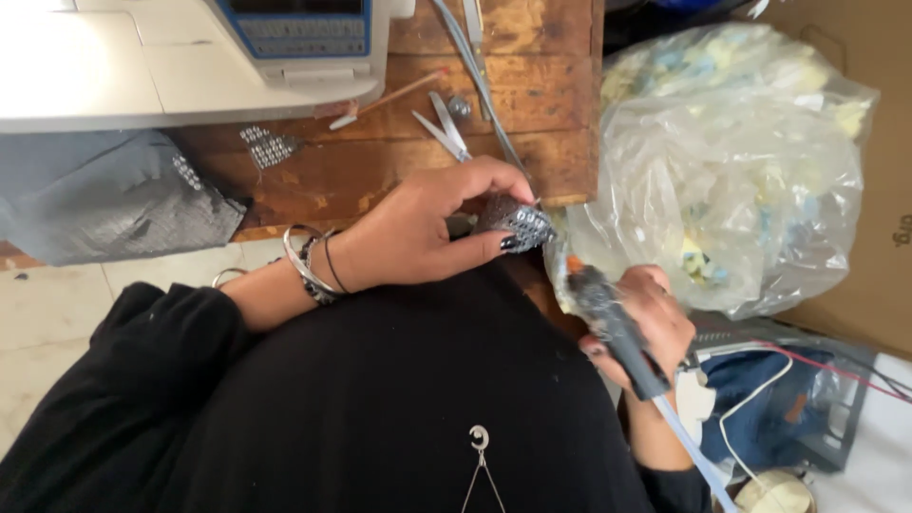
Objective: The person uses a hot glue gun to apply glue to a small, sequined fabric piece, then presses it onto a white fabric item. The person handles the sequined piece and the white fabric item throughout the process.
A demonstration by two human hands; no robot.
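Studded piece point(515, 222) pinched in left hand point(418, 233) at wooden table point(399, 161) edge. Right hand point(655, 318) closed around dark tool point(616, 328), tip just beside piece. Scissors point(445, 128) on table.

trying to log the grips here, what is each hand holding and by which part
The left hand pinches a small dark studded piece by its near end. The right hand grips a dark glue gun around its handle.
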